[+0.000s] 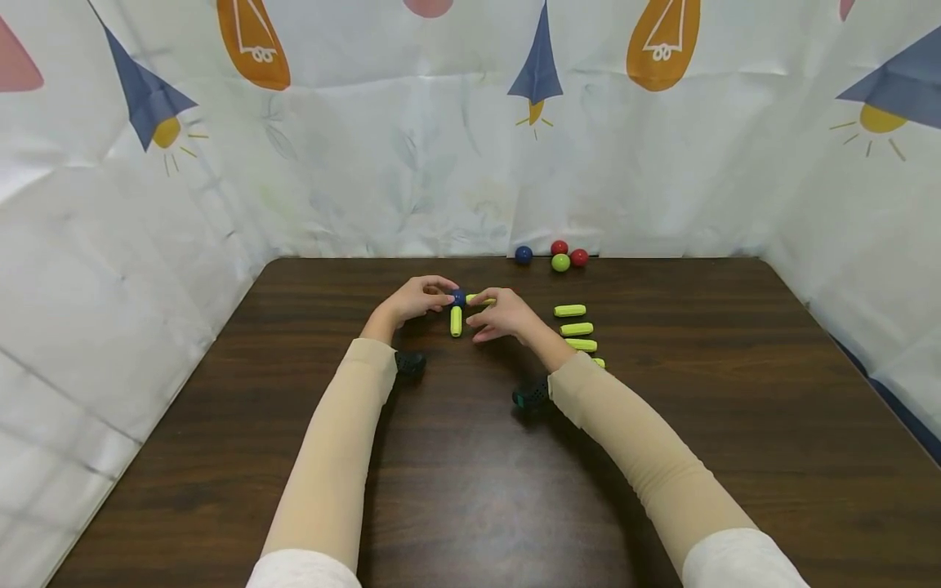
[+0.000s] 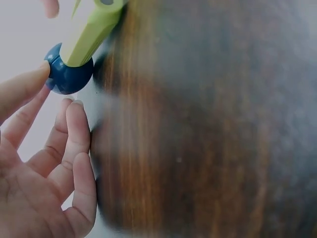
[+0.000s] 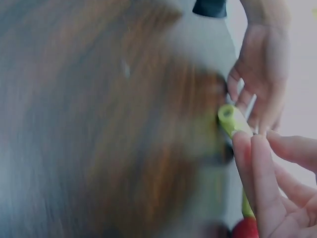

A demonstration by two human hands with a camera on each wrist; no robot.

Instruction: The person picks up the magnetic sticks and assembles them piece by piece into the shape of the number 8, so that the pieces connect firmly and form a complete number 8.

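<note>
My left hand point(image 1: 421, 299) pinches a dark blue ball point(image 2: 67, 79) between thumb and fingers at the far side of the table. A yellow-green stick point(image 1: 456, 322) with a hole in its end joins the ball and points toward me. A second yellow-green stick point(image 1: 471, 299) lies at the ball's right, partly covered by my right hand point(image 1: 506, 315). The fingers of that hand are spread and loosely bent beside both sticks. In the right wrist view, a red ball point(image 3: 246, 228) sits by a stick's end just below these fingers; the hand hides it in the head view.
Several yellow-green sticks point(image 1: 569, 311) lie in a column right of my right hand, the lowest partly behind the forearm. At the back edge are a blue ball point(image 1: 524, 255), two red balls point(image 1: 579, 258) and a green ball point(image 1: 560, 263). A patterned curtain point(image 1: 353, 180) hangs behind.
</note>
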